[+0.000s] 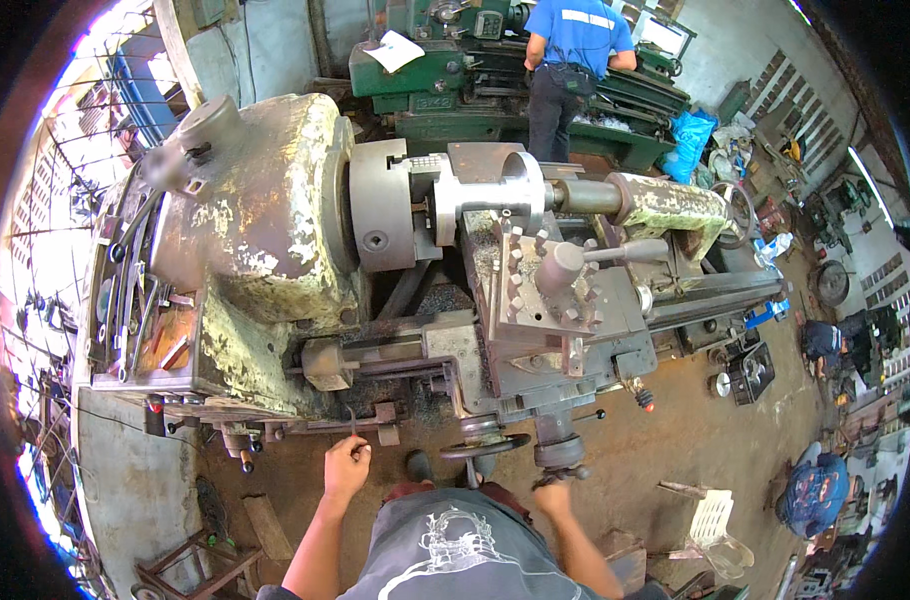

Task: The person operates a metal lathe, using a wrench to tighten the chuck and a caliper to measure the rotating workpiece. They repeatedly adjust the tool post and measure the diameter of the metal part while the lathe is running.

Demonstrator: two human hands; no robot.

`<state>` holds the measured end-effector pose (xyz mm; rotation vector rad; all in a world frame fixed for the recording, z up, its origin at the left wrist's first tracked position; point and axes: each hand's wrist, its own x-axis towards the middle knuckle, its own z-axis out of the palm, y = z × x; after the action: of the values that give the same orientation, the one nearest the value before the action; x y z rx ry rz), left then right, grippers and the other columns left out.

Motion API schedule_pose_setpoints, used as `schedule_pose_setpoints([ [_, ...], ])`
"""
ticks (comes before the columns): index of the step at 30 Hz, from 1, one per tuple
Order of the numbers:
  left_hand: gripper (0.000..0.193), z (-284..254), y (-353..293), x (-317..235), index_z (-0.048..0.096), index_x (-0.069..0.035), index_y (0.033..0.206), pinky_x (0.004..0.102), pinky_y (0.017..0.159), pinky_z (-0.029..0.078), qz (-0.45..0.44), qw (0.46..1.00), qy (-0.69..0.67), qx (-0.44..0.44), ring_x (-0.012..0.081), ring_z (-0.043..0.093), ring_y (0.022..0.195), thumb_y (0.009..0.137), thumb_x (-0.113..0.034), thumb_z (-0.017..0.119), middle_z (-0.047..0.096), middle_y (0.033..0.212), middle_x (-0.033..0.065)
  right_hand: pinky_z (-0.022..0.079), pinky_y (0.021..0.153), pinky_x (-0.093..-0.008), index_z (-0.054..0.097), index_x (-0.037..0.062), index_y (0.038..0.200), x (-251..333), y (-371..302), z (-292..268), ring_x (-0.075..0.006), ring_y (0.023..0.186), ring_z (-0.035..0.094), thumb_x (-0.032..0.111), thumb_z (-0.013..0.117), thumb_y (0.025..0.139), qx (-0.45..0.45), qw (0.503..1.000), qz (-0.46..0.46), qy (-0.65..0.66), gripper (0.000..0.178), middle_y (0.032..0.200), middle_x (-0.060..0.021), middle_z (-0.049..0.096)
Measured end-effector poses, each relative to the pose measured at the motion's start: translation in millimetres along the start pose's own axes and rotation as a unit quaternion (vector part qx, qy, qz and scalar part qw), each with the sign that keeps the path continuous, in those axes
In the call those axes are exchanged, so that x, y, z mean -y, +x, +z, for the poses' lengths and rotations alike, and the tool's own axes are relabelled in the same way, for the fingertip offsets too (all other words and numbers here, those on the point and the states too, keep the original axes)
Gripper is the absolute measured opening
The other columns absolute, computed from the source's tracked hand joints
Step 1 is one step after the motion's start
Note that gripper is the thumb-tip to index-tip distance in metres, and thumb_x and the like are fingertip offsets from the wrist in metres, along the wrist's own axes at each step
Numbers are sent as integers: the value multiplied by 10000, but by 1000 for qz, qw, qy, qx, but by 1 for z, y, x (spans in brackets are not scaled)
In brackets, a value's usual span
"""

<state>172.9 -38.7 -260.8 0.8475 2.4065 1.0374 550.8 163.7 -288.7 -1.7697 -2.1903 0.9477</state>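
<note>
In front of me stands a large metal lathe with worn cream paint on its headstock (275, 200). A shiny flanged metal workpiece (490, 196) sits between the grey chuck (380, 205) and the tailstock (670, 205). My left hand (347, 467) is closed round a thin rod (353, 422) that points up toward the lathe's front edge; its far end is hard to make out. At the carriage, my right hand (552, 497) is closed at the crank handle (562, 472), below the tool post (558, 270). The carriage handwheel (485, 446) lies between my hands.
Wrenches and other hand tools (135, 310) lie on the headstock's left end. Behind the lathe, a person in a blue shirt (580, 40) stands at a green machine (445, 80). A white plastic chair (713, 520) and another person (817, 495) are at the right.
</note>
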Motion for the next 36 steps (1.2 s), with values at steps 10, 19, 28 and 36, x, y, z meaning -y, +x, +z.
schedule_pose_setpoints([
  [10,284,80,-9,49,725,-52,1019,436,826,563,53,979,86,177,348,731,914,840,-272,738,739,943,187,594,755,-500,749,-50,880,-7,-3,-3,-488,829,705,241,653,845,11,999,40,-31,308,849,-286,709],
  [19,654,159,26,36,582,-23,1333,486,970,484,238,897,118,353,465,599,1157,817,-359,803,657,1221,275,547,889,-553,714,-92,932,2,-4,-15,-461,1005,690,189,623,813,147,974,157,66,318,992,-332,690],
  [28,395,172,41,3,667,-12,1173,476,879,518,179,877,161,415,456,656,1043,911,-307,690,694,1085,278,575,814,-534,757,-3,949,-12,0,1,-432,951,712,224,671,804,38,968,248,14,283,996,-293,707],
  [36,360,194,47,29,681,1,1150,448,809,534,201,878,141,410,396,707,933,899,-256,680,720,1002,261,574,827,-517,738,-29,915,-20,7,-10,-449,947,702,255,656,818,-4,972,233,7,312,950,-299,702],
])
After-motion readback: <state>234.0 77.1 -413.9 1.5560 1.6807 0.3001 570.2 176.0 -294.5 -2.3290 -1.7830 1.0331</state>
